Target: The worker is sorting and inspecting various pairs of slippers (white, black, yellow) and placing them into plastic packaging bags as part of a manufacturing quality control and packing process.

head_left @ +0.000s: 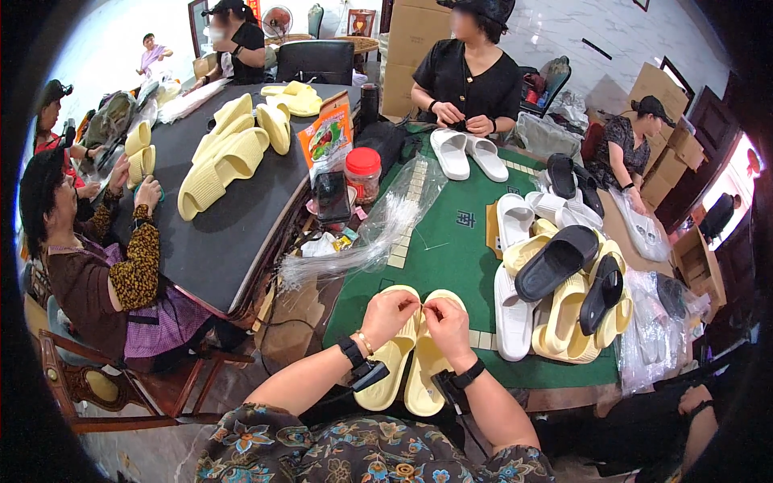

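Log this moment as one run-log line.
left hand: fingertips pinched, over yellow slippers | right hand: likewise, close beside it | mixed slipper pile: on green mat, rightward

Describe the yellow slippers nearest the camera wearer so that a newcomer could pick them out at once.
Find the green tabletop, then its near edge. There, a pair of pale yellow slippers lies side by side, with the left hand and right hand meeting over it. Unlike the mixed slipper pile to the right, this pair is all yellow and lies apart.
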Tool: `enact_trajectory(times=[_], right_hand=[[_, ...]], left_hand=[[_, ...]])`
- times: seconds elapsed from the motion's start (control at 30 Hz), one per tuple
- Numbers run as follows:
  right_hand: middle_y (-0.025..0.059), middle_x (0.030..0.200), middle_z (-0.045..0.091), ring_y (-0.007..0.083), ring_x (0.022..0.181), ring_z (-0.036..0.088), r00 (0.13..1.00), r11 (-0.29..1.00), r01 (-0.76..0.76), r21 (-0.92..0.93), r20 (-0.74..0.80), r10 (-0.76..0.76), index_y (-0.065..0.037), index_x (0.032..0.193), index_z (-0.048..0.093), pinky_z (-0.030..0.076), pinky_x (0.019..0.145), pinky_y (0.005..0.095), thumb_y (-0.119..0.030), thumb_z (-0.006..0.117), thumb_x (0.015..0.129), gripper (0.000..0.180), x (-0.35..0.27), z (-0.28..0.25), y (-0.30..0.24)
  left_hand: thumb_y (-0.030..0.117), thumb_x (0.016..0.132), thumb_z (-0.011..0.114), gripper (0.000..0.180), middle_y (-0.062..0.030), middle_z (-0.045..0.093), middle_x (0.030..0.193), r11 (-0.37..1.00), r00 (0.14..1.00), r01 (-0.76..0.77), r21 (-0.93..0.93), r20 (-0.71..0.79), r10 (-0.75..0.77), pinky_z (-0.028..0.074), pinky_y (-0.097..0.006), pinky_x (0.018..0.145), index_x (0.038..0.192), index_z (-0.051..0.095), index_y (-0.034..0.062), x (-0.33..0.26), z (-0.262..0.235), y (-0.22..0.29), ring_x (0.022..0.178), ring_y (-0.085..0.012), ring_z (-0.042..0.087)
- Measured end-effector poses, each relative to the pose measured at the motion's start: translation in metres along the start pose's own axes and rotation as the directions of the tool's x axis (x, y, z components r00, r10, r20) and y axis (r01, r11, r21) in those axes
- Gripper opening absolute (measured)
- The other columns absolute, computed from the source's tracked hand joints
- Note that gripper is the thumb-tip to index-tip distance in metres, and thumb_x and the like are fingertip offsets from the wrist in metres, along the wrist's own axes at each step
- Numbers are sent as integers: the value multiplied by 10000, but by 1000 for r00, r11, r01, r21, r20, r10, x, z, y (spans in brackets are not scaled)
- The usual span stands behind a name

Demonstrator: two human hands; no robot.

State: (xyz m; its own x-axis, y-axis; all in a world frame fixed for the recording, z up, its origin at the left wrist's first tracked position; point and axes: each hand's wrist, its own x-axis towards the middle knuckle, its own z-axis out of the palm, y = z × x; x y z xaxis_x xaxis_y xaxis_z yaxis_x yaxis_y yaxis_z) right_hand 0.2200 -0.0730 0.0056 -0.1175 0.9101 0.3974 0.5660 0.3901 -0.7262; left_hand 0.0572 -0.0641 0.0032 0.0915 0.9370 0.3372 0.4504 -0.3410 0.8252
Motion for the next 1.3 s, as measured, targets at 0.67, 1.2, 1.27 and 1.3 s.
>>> enact_trajectory(times=[0.67,1.2,1.27,1.3], right_hand=[[128,814,660,325,787,621,998,999,50,-9,-41,-51,-28,838,660,499,711,405,-89,669,797,74,-3,3,2],[129,805,657,321,790,616,999,1000,17,6,-37,-16,-25,827,653,491,712,404,-85,663,802,66,0,3,2],[130,806,657,322,794,617,999,1000,21,5,-43,-21,-27,828,654,491,713,405,-84,663,801,64,0,2,1],[131,807,657,324,794,617,999,1000,26,8,-43,-25,-27,828,654,491,712,407,-84,663,800,64,-1,2,1]], left_hand=[[147,804,678,114,-119,646,703,979,981,-192,71,22,191,490,-385,606,811,706,36,0,0,0,634,-284,623],[133,874,674,175,-84,709,829,971,990,133,-198,73,-121,509,-266,646,959,694,-19,1,-2,-10,709,-104,638],[129,875,672,171,-85,708,827,977,993,107,-185,67,-96,509,-265,644,959,695,-19,0,-2,-8,708,-103,638],[126,875,674,168,-84,708,826,982,992,106,-155,85,-94,510,-266,647,958,696,-18,0,-4,-6,710,-102,638]])
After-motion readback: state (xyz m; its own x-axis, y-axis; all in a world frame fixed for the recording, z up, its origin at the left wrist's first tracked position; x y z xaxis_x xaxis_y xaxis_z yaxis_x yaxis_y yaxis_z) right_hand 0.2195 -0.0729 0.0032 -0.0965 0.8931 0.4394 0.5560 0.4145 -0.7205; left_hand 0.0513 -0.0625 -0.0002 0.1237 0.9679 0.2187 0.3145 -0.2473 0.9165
